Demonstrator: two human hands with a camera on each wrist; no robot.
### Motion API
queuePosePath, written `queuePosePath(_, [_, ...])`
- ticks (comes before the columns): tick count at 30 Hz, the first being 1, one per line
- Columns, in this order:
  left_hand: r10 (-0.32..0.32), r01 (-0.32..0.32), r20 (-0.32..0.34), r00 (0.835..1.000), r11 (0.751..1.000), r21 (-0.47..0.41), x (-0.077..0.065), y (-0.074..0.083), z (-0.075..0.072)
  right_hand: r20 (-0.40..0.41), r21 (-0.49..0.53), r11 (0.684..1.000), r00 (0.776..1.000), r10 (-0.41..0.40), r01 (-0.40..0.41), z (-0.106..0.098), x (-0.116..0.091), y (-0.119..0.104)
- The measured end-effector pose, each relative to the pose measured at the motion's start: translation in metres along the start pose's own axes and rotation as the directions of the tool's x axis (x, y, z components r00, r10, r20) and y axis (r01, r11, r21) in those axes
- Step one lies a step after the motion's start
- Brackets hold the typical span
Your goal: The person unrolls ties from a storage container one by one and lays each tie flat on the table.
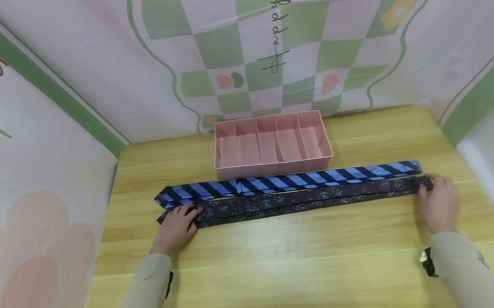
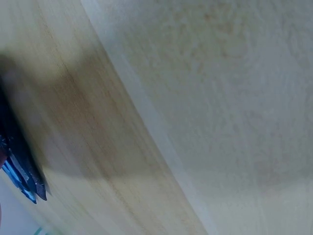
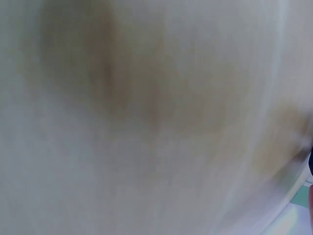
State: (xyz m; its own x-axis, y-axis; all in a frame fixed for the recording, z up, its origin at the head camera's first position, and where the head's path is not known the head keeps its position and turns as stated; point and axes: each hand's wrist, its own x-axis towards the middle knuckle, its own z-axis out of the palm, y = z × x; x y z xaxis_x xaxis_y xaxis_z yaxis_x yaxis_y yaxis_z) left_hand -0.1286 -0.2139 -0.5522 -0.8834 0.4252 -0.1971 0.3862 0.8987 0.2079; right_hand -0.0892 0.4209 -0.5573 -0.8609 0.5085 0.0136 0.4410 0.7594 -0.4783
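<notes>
A dark floral necktie [image 1: 303, 199] lies stretched lengthwise across the table, folded along its length. Just behind it, parallel and close, is a blue-and-navy striped necktie [image 1: 306, 180]. My left hand [image 1: 174, 230] rests on the floral necktie near its left end, fingers laid over the fabric and covering part of it. At the opposite end, my right hand [image 1: 441, 204] pinches the narrow tip between thumb and fingers. In the left wrist view, necktie ends [image 2: 22, 164] show at the left edge. The right wrist view is blurred and shows mostly tabletop.
A pink box [image 1: 274, 168] with several compartments stands behind the neckties, by the back wall covering. The wooden table [image 1: 288, 267] extends toward me in front of them. Printed fabric walls [image 1: 35, 164] border the table at the left, back and right.
</notes>
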Motion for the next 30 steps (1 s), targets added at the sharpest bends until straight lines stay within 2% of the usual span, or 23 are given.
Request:
queuePosePath(7, [0.007,-0.007,-0.01,1.0,1.0,0.011,-0.001,-0.002,0.002,-0.05,0.017,1.0,0.999,-0.015,0.016,-0.002,-0.003,-0.005])
queuePosePath(15, [0.0,0.0,-0.014,1.0,1.0,0.019,-0.003,-0.003,0.0,-0.047,0.006,1.0,0.999,-0.004,0.005,0.0,0.0,-0.002])
queuePosePath(24, [-0.011,0.011,-0.009,1.0,1.0,0.018,-0.005,-0.006,-0.001,-0.08,-0.002,0.999,0.996,-0.036,0.035,0.005,0.001,0.005])
queuePosePath(30, [-0.014,0.014,-0.019,1.0,1.0,0.015,-0.006,-0.006,-0.002,-0.002,-0.002,1.0,1.0,-0.004,0.004,0.003,0.0,0.006])
